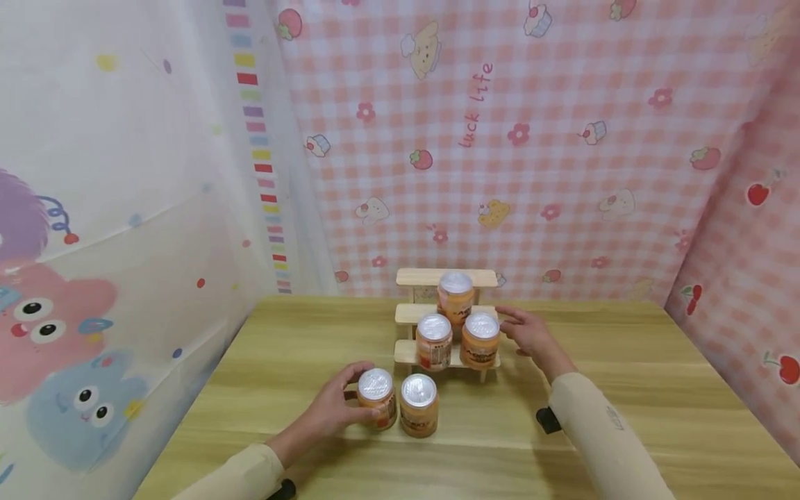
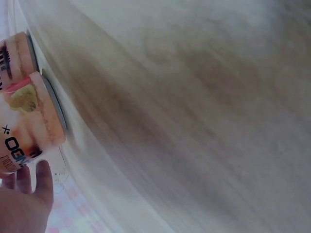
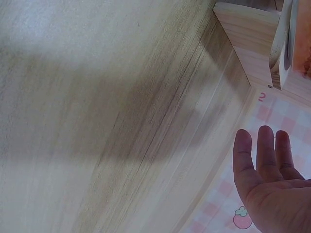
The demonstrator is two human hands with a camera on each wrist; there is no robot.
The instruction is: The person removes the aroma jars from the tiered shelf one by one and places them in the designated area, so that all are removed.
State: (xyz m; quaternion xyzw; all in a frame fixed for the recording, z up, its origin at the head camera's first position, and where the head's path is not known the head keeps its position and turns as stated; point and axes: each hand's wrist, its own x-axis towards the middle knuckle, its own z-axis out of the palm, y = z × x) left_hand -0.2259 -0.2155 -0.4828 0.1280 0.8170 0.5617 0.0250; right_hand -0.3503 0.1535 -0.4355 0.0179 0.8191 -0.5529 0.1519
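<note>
On the wooden table, my left hand [image 1: 334, 406] grips an orange can [image 1: 386, 411] with a silver lid, the thumb across its front and fingers behind. Close to its right stands a second orange can [image 1: 419, 410]. The left wrist view shows the gripped can [image 2: 34, 116] with fruit on its label, fingers at its side. My right hand [image 1: 531, 337] is beside the right end of a small three-step wooden rack [image 1: 406, 353], holding nothing. Its fingers look straight in the right wrist view. Two cans [image 1: 480, 347] sit on the bottom step and one [image 1: 455, 302] higher up.
A pink checked cloth [image 1: 519, 173] hangs behind the table [image 1: 300, 340], with a white patterned sheet [image 1: 156, 173] at the left. Another cherry-print cloth [image 1: 750, 278] borders the right side. The rack stands near the table's back edge.
</note>
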